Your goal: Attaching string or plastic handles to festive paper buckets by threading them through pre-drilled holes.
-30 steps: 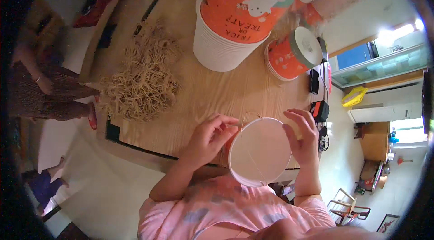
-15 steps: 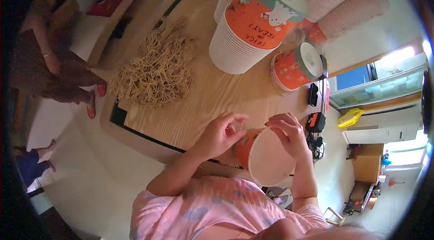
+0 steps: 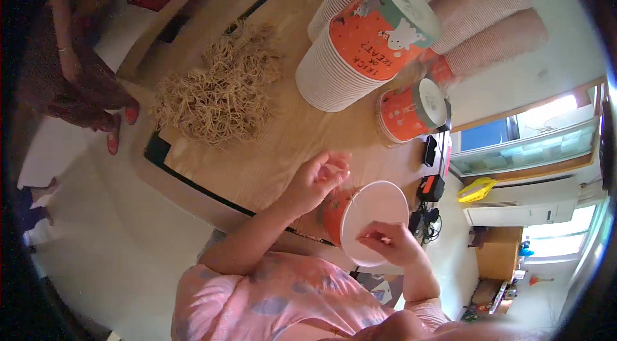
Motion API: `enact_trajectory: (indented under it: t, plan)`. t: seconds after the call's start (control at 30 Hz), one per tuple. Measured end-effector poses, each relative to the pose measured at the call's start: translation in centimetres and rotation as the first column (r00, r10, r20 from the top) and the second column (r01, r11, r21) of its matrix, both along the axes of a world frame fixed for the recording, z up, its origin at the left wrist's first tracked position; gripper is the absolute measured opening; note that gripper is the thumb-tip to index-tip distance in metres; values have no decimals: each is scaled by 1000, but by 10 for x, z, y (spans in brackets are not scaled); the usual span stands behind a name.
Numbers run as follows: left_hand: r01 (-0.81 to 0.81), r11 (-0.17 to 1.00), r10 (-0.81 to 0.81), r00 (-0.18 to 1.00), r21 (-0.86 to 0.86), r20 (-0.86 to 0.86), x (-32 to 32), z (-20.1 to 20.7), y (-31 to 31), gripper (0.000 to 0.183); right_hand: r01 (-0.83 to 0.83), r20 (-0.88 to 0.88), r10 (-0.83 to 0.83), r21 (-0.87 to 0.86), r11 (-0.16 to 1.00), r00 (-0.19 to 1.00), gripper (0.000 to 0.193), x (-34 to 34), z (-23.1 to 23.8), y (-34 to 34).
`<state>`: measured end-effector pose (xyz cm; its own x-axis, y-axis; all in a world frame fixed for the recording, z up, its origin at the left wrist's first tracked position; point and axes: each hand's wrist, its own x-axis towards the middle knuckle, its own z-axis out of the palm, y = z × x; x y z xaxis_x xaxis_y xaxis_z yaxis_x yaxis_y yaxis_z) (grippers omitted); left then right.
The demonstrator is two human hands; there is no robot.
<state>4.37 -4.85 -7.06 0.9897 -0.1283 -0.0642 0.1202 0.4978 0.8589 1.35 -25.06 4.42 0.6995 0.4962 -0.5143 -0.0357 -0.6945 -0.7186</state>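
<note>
An orange paper bucket (image 3: 333,215) with a pale inside and a white rim lies tilted near the table's front edge, its mouth turned to the right. My left hand (image 3: 316,181) is beside its far left side, fingers curled and thumb close to the forefinger. Over the mouth of the bucket is my right hand (image 3: 393,242), its fingertips pinched together. Whatever either hand holds, if anything, is too small to make out. A tangled heap of tan twine (image 3: 222,87) rests on the table to the left.
A tall stack of upturned orange and white paper buckets (image 3: 366,45) stands at the back, with a shorter stack (image 3: 405,109) to its right. More stacked buckets (image 3: 495,39) lean by the wall. Black cables (image 3: 425,222) hang at the right table edge. Another person (image 3: 77,77) is at far left.
My right hand has dropped from the bucket's far rim to in front of its mouth, fingers now pinched. My left hand has barely moved. The view has shifted slightly.
</note>
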Motion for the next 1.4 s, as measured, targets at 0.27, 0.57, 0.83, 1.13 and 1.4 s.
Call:
enact_trajectory:
  t: [0.27, 0.57, 0.83, 1.13, 1.4]
  plan:
    - [-53, 932, -29, 975, 359, 220, -37, 24, -4, 70, 448, -91, -466, 486, 750, 880, 5, 2, 27, -10]
    - [-275, 664, -8, 927, 695, 375, -22, 27, -22, 43, 375, -72, -377, 372, 849, 924, 3, 27, 30, -3]
    - [-246, 546, -72, 939, 801, 337, -17, 30, -34, 15, 263, -62, -256, 189, 946, 965, 7, 53, 37, 11]
    - [-103, 548, -224, 938, 830, 264, -21, 30, -40, 16, -38, 225, 50, -59, 998, 973, 6, 84, 2, -5]
    - [-68, 694, -129, 968, 717, 217, -24, 33, -44, 17, 101, 119, -107, 53, 993, 987, 9, 94, -51, -26]
